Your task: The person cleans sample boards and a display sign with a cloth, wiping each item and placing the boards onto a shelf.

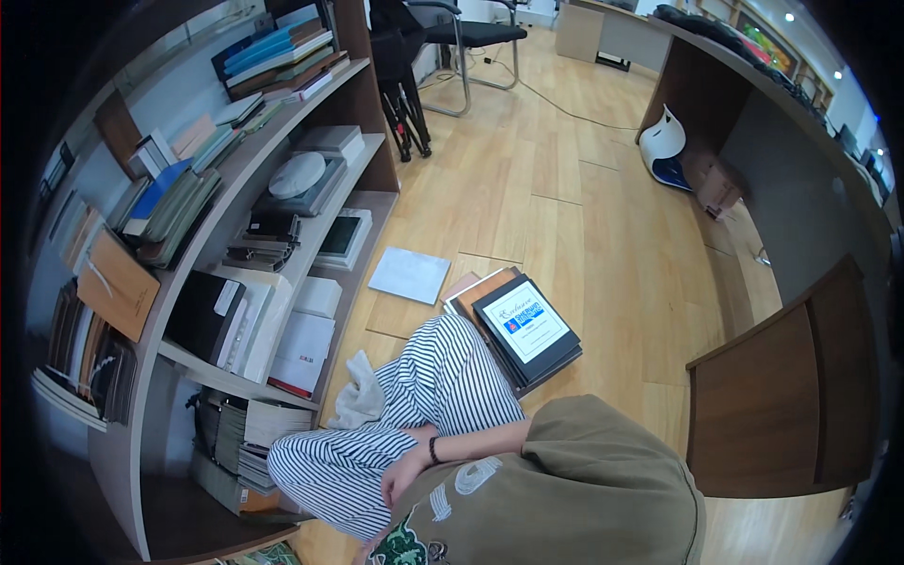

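Observation:
My right hand (405, 475), with a dark bead bracelet (433, 450) at the wrist, lies across my lap on black-and-white striped trousers (438, 363). Its fingers droop loosely over the fabric, partly hidden, and I see nothing in them. My left hand is out of sight. Beside my knee, against the shelf's edge, is a crumpled pale grey cloth (358, 394). A stack of dark framed boards or folders (532, 330) sits on the floor past my legs, its top one bearing a white printed panel. Next to it lies a flat light-grey board (409, 274).
On the left stands a grey shelf unit (363, 226) packed with books, binders and boxes. A dark wooden cabinet (763, 405) and desk are on the right. Farther off are a black chair (476, 35), a cable (574, 113), a white curved object (663, 141) and a cardboard box (718, 193).

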Demonstrator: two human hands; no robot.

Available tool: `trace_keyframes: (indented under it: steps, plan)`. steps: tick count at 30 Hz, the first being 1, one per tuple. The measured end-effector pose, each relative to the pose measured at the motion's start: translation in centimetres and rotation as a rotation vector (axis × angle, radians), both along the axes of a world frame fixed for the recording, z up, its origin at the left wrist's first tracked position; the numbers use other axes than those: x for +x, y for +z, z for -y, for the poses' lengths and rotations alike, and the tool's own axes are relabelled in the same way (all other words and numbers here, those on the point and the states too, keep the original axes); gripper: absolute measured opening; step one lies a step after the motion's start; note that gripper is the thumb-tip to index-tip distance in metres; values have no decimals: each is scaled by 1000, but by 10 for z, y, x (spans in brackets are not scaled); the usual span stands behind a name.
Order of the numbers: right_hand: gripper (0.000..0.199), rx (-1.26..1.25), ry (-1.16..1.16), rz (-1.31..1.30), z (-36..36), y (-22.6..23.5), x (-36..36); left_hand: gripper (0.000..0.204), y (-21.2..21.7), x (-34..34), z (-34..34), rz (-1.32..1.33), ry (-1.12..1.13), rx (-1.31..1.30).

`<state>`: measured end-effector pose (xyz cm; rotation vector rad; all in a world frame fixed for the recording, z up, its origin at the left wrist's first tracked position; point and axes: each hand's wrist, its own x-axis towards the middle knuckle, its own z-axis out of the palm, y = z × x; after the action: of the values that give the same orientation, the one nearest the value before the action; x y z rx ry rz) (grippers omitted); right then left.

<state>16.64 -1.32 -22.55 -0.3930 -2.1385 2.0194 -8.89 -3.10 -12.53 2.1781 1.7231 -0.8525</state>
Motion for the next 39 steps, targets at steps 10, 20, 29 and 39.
trace_keyframes:
  steps: [10, 20, 29, 39]
  plan:
    - [41, 142, -739, 362, 104, 120, 127, 39, -45, 3, -30, 191, -409, -167]
    - [29, 48, -881, 581, 144, 136, 138, 30, -79, 28, -9, 433, -452, -284]
    - [20, -38, -842, 543, 135, 111, 125, 26, 19, 84, 5, 939, -201, -491]
    - [18, -321, -573, 188, 106, 125, 131, 17, 63, 26, 29, 1390, 194, -905]
